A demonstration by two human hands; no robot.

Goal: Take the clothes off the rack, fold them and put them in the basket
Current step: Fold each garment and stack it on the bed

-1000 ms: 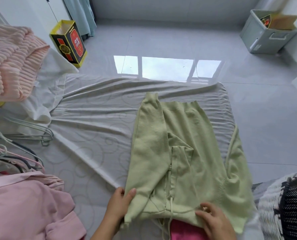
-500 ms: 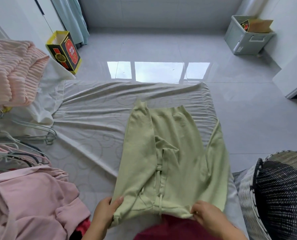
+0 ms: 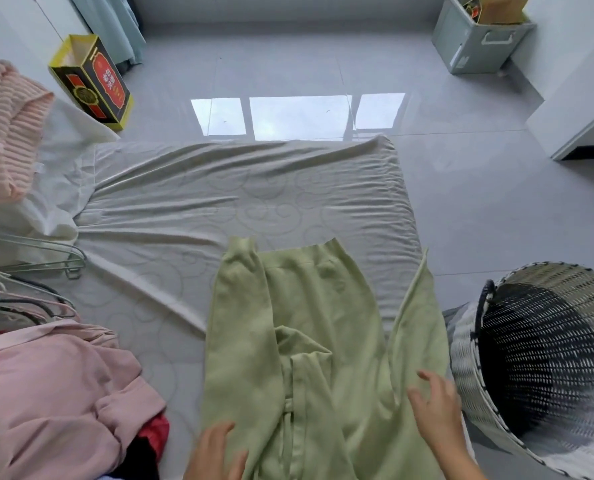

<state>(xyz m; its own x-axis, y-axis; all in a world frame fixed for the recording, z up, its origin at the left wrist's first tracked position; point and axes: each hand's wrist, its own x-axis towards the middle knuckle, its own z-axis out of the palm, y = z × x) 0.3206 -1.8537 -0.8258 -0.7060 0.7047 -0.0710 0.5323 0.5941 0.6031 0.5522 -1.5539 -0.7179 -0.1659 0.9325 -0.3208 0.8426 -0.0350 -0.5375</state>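
Though it lies partly folded, the pale green fleecy hooded sweatshirt [image 3: 309, 358] looks soft, limp and light, likely to slump and unfold unless taken by its doubled edges or the hem nearest the person. It rests on the wrinkled grey sheet [image 3: 219, 188], one sleeve already laid over its body, the other side trailing off towards the woven wicker basket [image 3: 545, 362], just beside it. Left hand [image 3: 215, 452] presses flat on the garment's near left corner, fingers spread. Right hand [image 3: 435, 407] hovers, open and blurred, over its right flank.
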